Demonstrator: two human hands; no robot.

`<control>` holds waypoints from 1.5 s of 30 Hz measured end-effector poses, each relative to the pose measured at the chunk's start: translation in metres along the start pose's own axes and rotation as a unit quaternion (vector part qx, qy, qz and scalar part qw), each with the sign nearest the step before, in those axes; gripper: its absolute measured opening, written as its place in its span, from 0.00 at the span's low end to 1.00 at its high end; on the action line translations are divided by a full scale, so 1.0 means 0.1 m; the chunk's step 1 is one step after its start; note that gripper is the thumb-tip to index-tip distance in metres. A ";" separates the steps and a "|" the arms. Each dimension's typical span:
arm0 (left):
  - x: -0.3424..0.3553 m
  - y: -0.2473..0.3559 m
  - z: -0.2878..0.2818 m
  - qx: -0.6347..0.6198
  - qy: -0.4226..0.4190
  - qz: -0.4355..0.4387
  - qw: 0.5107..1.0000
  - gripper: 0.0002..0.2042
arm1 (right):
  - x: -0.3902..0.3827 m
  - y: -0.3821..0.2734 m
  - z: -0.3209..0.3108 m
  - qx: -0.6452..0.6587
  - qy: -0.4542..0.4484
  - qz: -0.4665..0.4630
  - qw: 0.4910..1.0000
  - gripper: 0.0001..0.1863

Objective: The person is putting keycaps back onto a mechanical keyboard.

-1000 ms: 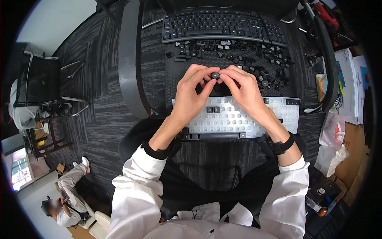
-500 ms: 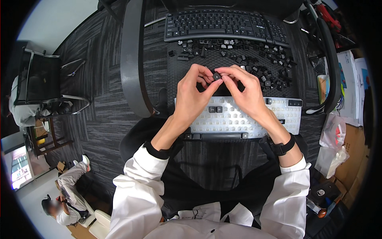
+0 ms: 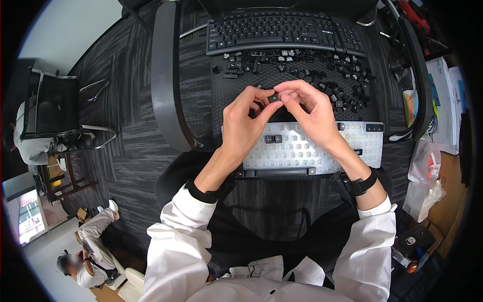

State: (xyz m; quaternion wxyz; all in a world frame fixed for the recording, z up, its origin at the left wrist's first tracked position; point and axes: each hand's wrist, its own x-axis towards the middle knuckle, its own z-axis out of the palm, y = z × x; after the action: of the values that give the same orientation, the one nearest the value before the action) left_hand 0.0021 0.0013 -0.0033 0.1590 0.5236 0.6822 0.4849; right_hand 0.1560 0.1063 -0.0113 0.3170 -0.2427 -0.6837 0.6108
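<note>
A small black keycap (image 3: 273,98) is pinched between the thumb and fingers of my left hand (image 3: 242,118). My right hand (image 3: 313,111) meets it from the other side, thumb and fingertips closed on its edge. Below both hands lies a pale keyboard (image 3: 297,157) with most of its switches bare. Two black keycaps (image 3: 273,139) sit side by side on its left part, and several more sit along its front row and right corner. My hands and wrists cover parts of this keyboard.
Loose black keycaps (image 3: 347,93) are scattered on the dark textured seat behind my hands. Beyond them lies a full black keyboard (image 3: 266,36). Chair armrests (image 3: 170,75) rise on both sides. At the lower left a person (image 3: 90,251) sits apart.
My fingers have shifted slightly around the keycap, and its face is turned a little differently. The whole view has tilted slightly; the keyboards and loose keycaps stay in place.
</note>
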 end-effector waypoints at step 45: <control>-0.06 -0.05 0.12 -0.079 -0.028 0.002 0.996 0.18 | 0.02 -0.04 0.00 -0.025 0.014 -0.019 0.999 0.09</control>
State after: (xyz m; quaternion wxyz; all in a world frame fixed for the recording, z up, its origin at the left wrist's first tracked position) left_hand 0.0099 0.0019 -0.0151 0.2181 0.5243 0.6360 0.5225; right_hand 0.1553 0.1072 -0.0073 0.3321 -0.2457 -0.6987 0.5841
